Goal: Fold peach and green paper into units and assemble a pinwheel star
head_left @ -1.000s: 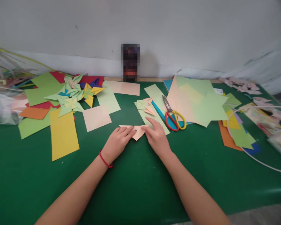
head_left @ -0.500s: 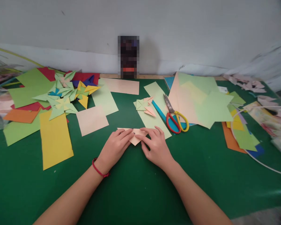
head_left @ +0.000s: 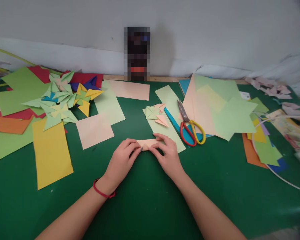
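Observation:
A small folded piece of pale pink paper (head_left: 147,142) lies low on the green table between my hands. Its near edge is turned up into a narrow strip with a small pointed flap in the middle. My left hand (head_left: 123,156) pinches its left end, thumb and fingertips on the paper. On the right end, the thumb and fingers of my right hand (head_left: 166,151) press down. Just beyond, partly folded light green and pink pieces (head_left: 157,113) rest on a light green strip (head_left: 171,136). Scissors (head_left: 190,125) with one red and one yellow handle lie right of them.
Folded paper stars (head_left: 62,100) sit on coloured sheets at the left, near a yellow sheet (head_left: 51,151). Pink paper (head_left: 95,130) lies left of my hands. Large pink and green sheets (head_left: 222,110) spread at the right. A blurred dark upright object (head_left: 137,53) stands against the wall. A white cable (head_left: 277,173) curves at right.
The downward point of the pink paper has been folded up, leaving a straight near edge. My hands still hold both ends. The camera view has shifted slightly closer.

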A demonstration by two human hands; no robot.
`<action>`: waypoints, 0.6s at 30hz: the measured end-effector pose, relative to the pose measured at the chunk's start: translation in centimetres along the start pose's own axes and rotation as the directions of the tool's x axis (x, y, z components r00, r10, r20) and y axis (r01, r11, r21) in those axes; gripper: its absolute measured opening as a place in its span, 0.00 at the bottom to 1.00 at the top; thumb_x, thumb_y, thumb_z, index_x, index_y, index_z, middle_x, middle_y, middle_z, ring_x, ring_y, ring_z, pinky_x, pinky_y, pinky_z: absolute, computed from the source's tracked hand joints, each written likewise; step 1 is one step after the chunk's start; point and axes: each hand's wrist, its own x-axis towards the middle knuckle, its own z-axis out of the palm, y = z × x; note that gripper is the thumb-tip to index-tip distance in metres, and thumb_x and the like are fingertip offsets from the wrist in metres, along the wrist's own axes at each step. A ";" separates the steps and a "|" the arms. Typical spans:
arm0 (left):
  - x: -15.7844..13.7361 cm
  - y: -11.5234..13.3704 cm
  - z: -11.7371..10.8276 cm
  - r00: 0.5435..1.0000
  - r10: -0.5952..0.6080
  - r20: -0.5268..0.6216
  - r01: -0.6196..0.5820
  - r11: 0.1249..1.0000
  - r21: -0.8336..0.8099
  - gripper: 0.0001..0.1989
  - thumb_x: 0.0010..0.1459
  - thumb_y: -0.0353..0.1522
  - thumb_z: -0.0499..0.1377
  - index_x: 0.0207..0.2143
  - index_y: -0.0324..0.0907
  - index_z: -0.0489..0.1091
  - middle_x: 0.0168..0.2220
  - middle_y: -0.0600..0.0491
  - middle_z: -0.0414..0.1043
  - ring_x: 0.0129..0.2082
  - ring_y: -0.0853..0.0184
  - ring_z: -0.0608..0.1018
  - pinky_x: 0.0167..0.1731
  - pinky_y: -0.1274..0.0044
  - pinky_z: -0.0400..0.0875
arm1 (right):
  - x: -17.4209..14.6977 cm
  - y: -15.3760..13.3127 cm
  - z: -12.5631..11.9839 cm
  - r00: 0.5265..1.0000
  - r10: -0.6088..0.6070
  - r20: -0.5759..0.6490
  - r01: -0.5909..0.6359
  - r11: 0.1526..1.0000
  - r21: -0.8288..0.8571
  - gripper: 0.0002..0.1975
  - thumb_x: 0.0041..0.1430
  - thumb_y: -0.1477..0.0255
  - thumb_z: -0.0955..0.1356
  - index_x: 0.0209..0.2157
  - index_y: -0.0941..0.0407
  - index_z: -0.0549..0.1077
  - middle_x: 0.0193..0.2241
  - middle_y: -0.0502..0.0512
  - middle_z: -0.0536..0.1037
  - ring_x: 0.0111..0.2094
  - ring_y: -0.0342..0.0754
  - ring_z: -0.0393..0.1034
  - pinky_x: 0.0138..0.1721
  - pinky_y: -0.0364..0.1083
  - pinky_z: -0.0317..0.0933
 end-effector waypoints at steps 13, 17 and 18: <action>0.7 0.6 1.1 0.997 -0.069 -0.021 0.072 0.988 0.134 0.06 0.60 0.29 0.48 0.35 0.40 0.64 0.35 0.51 0.66 0.35 0.65 0.68 0.35 0.72 0.65 | 0.0 -1.6 1.1 0.993 0.100 -0.056 -0.107 0.985 -0.138 0.07 0.58 0.70 0.62 0.27 0.55 0.66 0.44 0.60 0.68 0.43 0.53 0.63 0.43 0.53 0.55; 0.8 0.5 1.1 0.999 -0.038 -0.021 0.041 0.988 0.150 0.06 0.60 0.29 0.48 0.37 0.41 0.64 0.35 0.50 0.66 0.35 0.65 0.68 0.35 0.71 0.65 | 0.0 -1.6 1.2 0.994 0.095 -0.062 -0.104 0.982 -0.160 0.07 0.58 0.69 0.62 0.27 0.55 0.66 0.44 0.60 0.68 0.43 0.52 0.64 0.43 0.52 0.56; 0.7 0.4 1.2 0.999 -0.033 -0.022 0.036 0.988 0.150 0.07 0.60 0.29 0.48 0.38 0.41 0.64 0.36 0.50 0.66 0.35 0.65 0.68 0.35 0.71 0.65 | 0.0 -1.7 1.2 0.993 0.097 -0.062 -0.106 0.980 -0.169 0.07 0.58 0.69 0.62 0.27 0.55 0.66 0.44 0.59 0.68 0.43 0.52 0.64 0.42 0.52 0.56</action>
